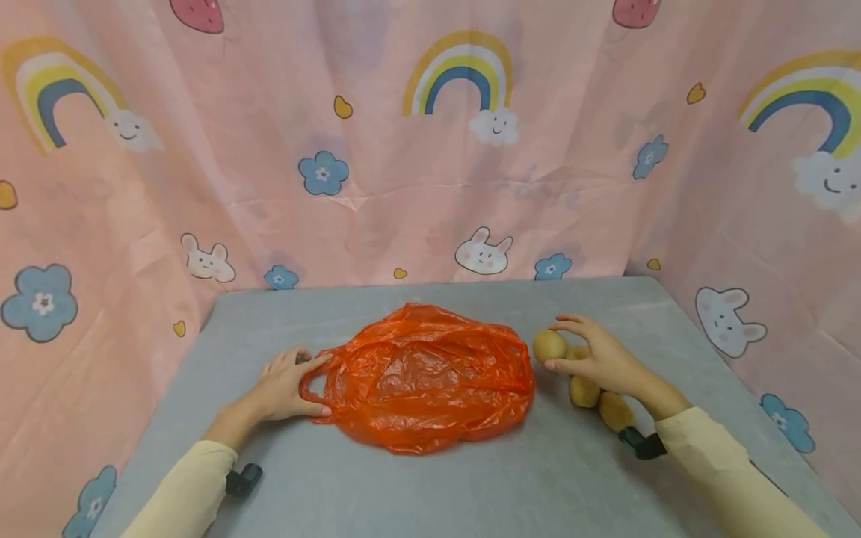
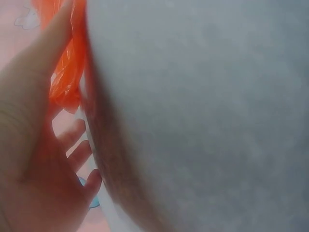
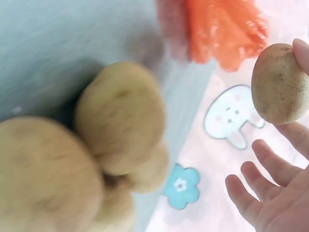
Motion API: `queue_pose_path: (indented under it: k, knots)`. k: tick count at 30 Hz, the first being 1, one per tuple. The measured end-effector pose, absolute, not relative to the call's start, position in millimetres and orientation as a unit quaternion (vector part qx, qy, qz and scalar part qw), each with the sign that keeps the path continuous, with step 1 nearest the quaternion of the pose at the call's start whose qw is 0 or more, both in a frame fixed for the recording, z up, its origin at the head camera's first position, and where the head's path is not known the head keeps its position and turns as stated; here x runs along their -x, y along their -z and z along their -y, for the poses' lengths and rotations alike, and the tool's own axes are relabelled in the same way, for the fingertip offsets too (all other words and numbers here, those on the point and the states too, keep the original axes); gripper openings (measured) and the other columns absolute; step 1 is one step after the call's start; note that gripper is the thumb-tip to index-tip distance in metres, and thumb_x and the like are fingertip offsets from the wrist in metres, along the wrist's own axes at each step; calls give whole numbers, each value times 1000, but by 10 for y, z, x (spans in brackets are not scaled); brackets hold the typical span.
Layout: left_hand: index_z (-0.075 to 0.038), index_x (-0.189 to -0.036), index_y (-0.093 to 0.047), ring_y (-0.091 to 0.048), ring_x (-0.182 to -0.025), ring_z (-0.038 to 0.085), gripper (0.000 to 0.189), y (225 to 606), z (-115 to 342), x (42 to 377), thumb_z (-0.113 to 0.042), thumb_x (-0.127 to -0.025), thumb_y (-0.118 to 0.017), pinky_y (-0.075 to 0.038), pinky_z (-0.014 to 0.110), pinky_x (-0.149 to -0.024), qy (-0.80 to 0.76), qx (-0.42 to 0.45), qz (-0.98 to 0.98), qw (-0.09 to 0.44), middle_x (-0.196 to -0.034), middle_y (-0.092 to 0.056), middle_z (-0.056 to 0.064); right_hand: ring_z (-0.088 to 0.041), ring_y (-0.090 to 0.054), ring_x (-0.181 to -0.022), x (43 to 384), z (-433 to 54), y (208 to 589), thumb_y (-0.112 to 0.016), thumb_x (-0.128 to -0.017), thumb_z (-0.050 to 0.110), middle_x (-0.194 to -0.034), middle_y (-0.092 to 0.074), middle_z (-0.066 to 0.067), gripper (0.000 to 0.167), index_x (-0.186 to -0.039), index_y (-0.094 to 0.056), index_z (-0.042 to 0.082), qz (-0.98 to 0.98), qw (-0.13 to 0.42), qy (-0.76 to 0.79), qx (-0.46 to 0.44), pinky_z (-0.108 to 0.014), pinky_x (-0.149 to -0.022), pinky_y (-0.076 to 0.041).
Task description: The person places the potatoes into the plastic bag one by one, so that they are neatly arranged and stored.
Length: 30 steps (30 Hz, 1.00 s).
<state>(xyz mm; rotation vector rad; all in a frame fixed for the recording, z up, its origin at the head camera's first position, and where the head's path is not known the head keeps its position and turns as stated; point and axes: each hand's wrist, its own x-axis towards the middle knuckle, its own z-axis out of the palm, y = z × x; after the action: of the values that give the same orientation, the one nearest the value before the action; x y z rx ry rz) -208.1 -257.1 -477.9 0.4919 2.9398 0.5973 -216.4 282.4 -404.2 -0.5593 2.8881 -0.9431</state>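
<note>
An orange plastic bag lies flat on the grey table, its handle end on the left and its other end near the potatoes. My left hand touches the handle end, thumb and index finger spread apart over the bag. In the left wrist view, the other fingers of the left hand reach out beside the bag. Between thumb and fingers, my right hand pinches a potato just right of the bag. Several potatoes cluster beneath that hand, partly hidden by it in the head view.
The grey table runs back to a pink patterned curtain, which also hangs along both sides. Dark wrist camera mounts sit under each sleeve, the right one close to the nearest potato.
</note>
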Motion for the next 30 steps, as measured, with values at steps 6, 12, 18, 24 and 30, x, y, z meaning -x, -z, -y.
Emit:
queue_pose_path:
  k: [6,12,18,24,30]
  knots:
    - [-20,-151,-50,-38,-128,42,96,4794,2577,2073,-58,-70,-86,-29,66,-103,-201,-159,-964,64,-143,-43,21,-49,-39,-140,2144,-2644,3929,-80,-86,41,-154,-42,-24,69,-140,-56,5,-930,28,320,177,-73,-107,-36]
    - [-19,-152,-48,-37,-128,43,98,4797,2578,2078,-57,-70,-87,-28,68,-103,-207,-154,-964,71,-144,-41,22,-42,-46,-137,2126,-2417,3873,-81,-87,30,-150,-49,-21,61,-138,-59,5,-904,21,366,220,-65,-107,-42]
    - [-16,-152,-48,-35,-132,48,100,4756,2600,2066,-55,-69,-88,-26,71,-104,-213,-149,-963,72,-146,-40,26,-39,-47,-136,2139,-2151,3815,-81,-87,29,-151,-50,-19,59,-138,-59,9,-893,27,379,242,-61,-108,-43]
    - [-18,-153,-46,-38,-128,44,101,4775,2594,2074,-58,-69,-87,-29,68,-102,-201,-152,-965,74,-144,-41,23,-34,-54,-127,2145,-1962,3863,-82,-85,32,-142,-58,-12,56,-134,-62,13,-886,34,389,249,-58,-104,-47]
    - [-18,-154,-45,-36,-130,45,102,4774,2560,2079,-56,-69,-87,-27,70,-104,-207,-147,-964,83,-146,-40,23,-26,-61,-111,2157,-1792,3906,-82,-85,30,-126,-67,-9,60,-137,-60,9,-874,55,404,263,-54,-96,-52]
